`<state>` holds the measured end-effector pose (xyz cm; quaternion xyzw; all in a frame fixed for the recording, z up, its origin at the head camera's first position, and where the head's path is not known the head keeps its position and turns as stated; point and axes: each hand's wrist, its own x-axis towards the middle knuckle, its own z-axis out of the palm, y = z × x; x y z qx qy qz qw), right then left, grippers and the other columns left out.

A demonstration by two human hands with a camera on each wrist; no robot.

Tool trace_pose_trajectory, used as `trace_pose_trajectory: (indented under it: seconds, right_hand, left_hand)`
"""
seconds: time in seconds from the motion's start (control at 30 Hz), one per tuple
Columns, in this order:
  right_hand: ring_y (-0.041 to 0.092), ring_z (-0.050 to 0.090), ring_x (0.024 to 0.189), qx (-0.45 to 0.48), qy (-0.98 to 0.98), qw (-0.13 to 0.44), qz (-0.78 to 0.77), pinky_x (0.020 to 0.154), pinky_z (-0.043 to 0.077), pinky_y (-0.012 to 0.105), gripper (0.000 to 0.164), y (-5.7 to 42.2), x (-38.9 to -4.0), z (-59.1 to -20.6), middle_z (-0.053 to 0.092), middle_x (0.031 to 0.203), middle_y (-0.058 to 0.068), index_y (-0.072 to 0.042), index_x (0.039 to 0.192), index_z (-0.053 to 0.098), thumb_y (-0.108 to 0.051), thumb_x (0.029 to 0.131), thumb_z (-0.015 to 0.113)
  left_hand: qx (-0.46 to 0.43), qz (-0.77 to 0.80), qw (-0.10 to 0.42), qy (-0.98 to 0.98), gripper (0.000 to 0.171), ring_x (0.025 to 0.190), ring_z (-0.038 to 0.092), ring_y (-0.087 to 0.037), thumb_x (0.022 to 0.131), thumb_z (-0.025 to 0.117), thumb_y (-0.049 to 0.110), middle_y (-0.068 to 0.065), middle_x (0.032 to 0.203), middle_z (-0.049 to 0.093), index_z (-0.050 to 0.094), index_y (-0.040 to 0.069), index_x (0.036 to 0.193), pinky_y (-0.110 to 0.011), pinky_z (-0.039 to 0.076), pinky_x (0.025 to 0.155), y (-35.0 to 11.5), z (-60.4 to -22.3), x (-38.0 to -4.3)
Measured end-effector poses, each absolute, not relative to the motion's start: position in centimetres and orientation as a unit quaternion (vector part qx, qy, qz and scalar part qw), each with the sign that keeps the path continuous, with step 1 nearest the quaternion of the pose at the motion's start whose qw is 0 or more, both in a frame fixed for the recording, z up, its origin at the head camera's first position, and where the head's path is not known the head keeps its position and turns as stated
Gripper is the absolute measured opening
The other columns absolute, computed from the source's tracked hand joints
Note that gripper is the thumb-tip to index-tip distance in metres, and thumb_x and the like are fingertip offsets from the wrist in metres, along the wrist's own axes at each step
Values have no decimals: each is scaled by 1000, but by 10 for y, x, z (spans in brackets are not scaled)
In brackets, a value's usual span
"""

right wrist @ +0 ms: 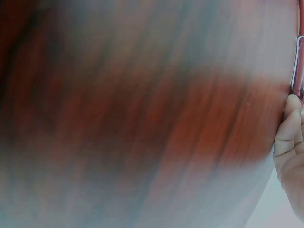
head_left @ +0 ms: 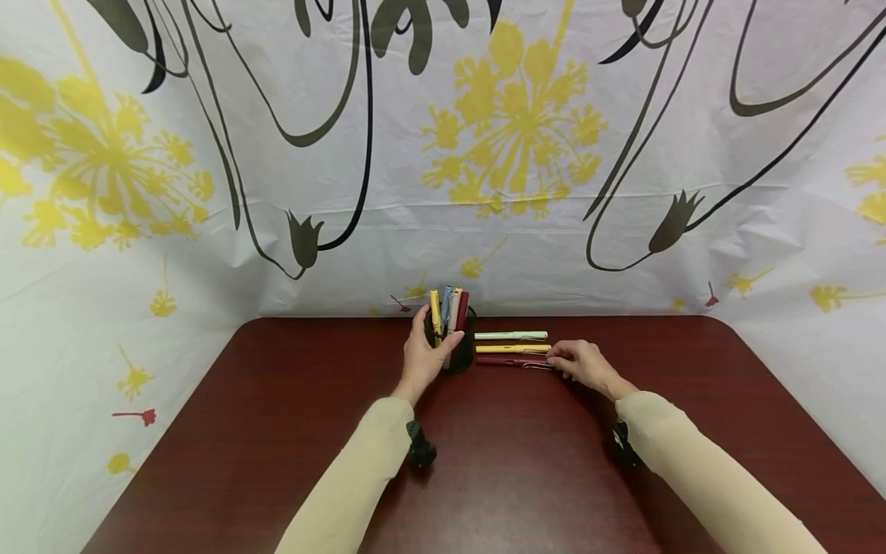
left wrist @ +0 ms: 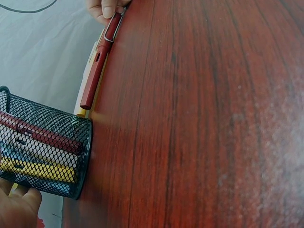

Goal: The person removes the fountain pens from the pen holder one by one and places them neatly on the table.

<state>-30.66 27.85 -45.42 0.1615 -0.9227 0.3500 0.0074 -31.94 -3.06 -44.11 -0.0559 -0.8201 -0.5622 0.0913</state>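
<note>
My left hand (head_left: pixel 421 358) grips a black mesh pen holder (head_left: pixel 462 356), thumb on the near side. Several pens stand in it, among them a yellow pen (head_left: pixel 435 308), a grey-blue one, a pale one and a dark red one (head_left: pixel 463 309). To its right lie three pens side by side: a pale pen (head_left: pixel 512 335) at the back, a yellow pen (head_left: pixel 508 349) in the middle and a dark red pen (left wrist: pixel 97 69) in front. My right hand (head_left: pixel 584 364) pinches the clip end of that front pen with thumb and fingertips, also seen in the right wrist view.
The dark red-brown wooden table (head_left: pixel 526 477) has a glossy grain and rounded far corners. A white curtain (head_left: pixel 388 185) with yellow and grey plant prints hangs right behind its back edge and along both sides.
</note>
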Motion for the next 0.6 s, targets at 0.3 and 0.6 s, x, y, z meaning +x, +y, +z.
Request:
trace_pose_trajectory:
  seconds: [0.3,0.6]
  right_hand:
    - [17,56,59,153,-922,9,354,50,46,27,9,278,-307,-455,65,75,6,-3,95,68,-8,91,62]
    - [16,56,58,147,-924,13,353,51,47,27,10,278,-307,-456,66,77,6,-3,96,68,-9,91,61]
  left_hand:
    - [-56,-565,89,-819,85,134,36,-33,82,70,44,-13,148,37,26,17,149,-51,37,102,-30,-440,-319]
    - [-53,-565,87,-819,85,133,38,-32,82,71,45,-13,147,38,25,18,149,-50,38,102,-30,-440,-319]
